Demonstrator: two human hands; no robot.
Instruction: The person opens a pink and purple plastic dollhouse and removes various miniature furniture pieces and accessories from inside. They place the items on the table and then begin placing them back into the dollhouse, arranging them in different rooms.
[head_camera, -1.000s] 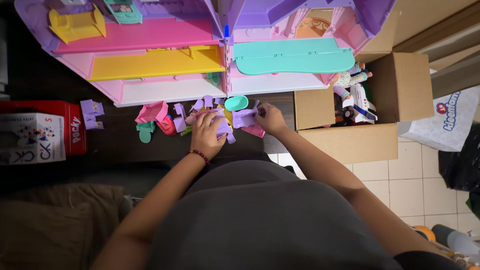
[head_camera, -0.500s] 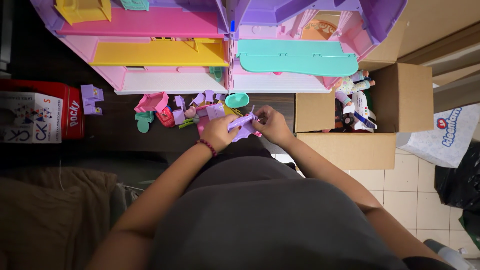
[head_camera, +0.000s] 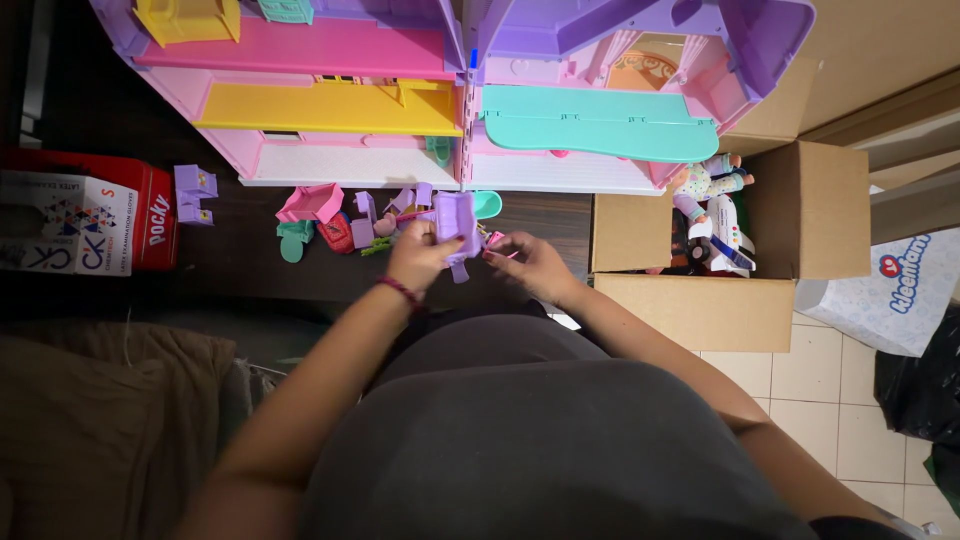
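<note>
My left hand (head_camera: 418, 258) holds a purple toy furniture piece (head_camera: 455, 220) upright above the dark table (head_camera: 240, 270), just in front of the open dollhouse (head_camera: 450, 90). My right hand (head_camera: 525, 262) is close beside it, fingers curled around a small pink piece (head_camera: 494, 240). A pile of small toy furniture (head_camera: 345, 222) in pink, purple and teal lies on the table left of my hands. A teal toy bowl (head_camera: 487, 203) sits behind the purple piece.
A purple toy chair (head_camera: 194, 194) stands apart near a red and white box (head_camera: 85, 225). An open cardboard box (head_camera: 745, 235) with a doll and toys sits to the right on the tiled floor. A white bag (head_camera: 895, 290) lies beyond it.
The purple piece was held flat between both hands; now my left hand alone has lifted and turned it upright, and my right hand has come off it with the pink piece.
</note>
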